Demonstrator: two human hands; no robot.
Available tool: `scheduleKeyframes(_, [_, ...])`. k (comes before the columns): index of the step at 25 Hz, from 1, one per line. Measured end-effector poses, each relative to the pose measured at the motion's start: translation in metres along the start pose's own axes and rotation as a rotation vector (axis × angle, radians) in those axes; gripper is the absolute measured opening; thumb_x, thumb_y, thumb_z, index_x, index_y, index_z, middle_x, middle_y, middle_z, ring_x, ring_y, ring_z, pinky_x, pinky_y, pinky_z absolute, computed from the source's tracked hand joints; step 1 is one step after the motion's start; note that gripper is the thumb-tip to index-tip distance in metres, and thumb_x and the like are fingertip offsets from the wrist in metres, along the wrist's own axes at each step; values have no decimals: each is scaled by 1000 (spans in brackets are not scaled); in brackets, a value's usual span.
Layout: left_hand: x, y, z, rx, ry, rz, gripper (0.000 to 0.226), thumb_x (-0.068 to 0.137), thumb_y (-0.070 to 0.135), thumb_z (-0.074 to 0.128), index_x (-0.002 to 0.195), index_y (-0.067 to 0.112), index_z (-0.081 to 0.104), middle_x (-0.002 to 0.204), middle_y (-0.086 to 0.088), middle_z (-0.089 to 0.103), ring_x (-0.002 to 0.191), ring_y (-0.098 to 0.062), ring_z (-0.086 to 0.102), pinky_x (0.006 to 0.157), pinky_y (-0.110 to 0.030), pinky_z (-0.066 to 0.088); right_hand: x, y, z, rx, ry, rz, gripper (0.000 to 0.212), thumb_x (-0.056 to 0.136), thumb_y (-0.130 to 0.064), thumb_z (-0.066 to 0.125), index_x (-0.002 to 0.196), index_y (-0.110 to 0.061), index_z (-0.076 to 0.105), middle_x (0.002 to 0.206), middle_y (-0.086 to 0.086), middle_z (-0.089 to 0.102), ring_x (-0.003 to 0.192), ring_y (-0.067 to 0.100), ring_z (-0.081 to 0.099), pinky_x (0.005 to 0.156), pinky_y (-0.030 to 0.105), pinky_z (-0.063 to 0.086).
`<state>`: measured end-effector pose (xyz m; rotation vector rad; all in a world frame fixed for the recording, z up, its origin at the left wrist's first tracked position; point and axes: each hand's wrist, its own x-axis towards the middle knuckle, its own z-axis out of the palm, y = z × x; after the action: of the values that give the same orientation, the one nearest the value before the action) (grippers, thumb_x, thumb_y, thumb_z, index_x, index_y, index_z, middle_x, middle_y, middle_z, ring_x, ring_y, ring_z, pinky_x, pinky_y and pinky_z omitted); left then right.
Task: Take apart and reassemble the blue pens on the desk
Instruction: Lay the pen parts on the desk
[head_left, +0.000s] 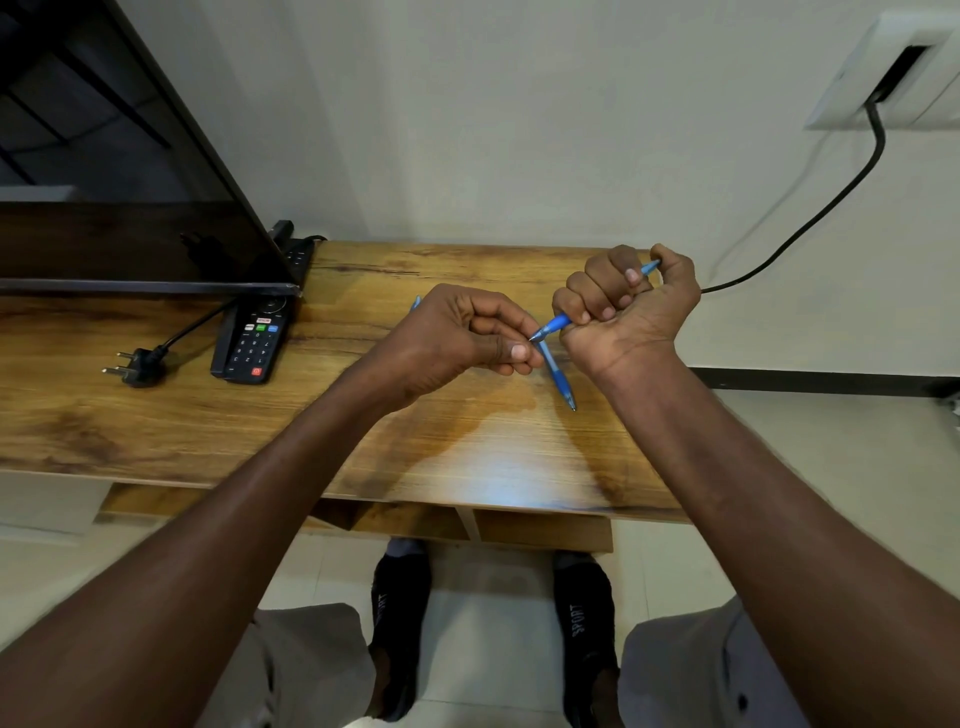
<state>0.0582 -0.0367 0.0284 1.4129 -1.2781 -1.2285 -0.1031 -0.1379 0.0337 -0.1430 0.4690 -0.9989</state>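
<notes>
Off to the left of your hands, on the wooden desk (208, 431) you have:
- a black remote control (253, 338) — face up, coloured buttons showing;
- a loose black plug (139, 365), farther left, pins pointing left;
- a dark screen (130, 182), behind both.

Up to the right — a wall outlet (893, 73) with a black cable (831, 202) hanging from it.

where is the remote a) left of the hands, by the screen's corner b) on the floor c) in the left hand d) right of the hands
a: the remote lies on the desk left of both hands, just below the screen corner, while the right hand holds a pen.
</notes>
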Motion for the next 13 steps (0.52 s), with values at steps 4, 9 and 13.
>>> scheduleKeyframes(4, [0,1,0,6,-1,-6,25,91,-1,75,116,-5,71,101,-19,80,96,-32,78,85,-38,62,0,0,1,-33,-23,0,45,96,-42,37,57,-20,34,46,-7,20,39,12,14,45,23,17])
scheduleKeyframes(9, [0,0,0,6,0,-8,25,91,-2,75,116,-5,72,101,-19,80,96,-32,78,86,-40,63,-1,0,1,-58,-60,6,46,97,-42,36,56,-20,35,45,-7,20,38,12,15,45,23,17])
scheduleKeyframes(13, [0,0,0,11,-7,-8,25,91,-2,75,116,-5,72,101,-18,80,96,-33,78,87,-42,63,-1,0,3,-87,-74,-5,46,97,-41,35,56,-19,35,44,-7,20,38,12,15,46,23,15])
